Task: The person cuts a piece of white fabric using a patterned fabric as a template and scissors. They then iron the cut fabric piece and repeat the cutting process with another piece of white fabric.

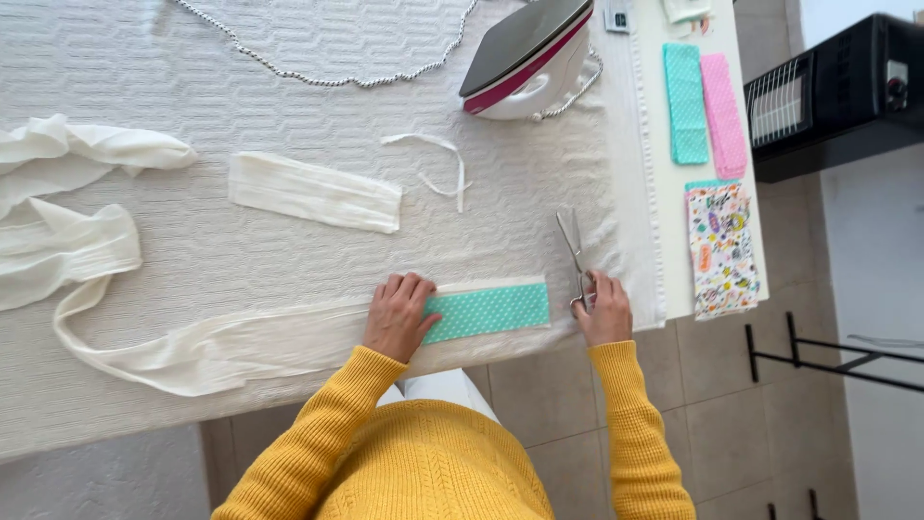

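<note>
My left hand (397, 315) presses flat on the left end of a teal dotted fabric strip (493, 310) that lies on a long cream fabric band (221, 347) near the table's front edge. My right hand (604, 308) grips the handles of a pair of silver scissors (572, 243), blades pointing away from me, just right of the teal strip's end. Both sleeves are yellow knit.
A cut cream rectangle (314, 192) and a thin cream scrap (438, 164) lie mid-table. An iron (527, 60) stands at the back with its braided cord (318, 77). Teal (684, 101), pink (724, 114) and patterned (722, 248) fabric pieces lie at right. A black appliance (835, 91) stands beyond.
</note>
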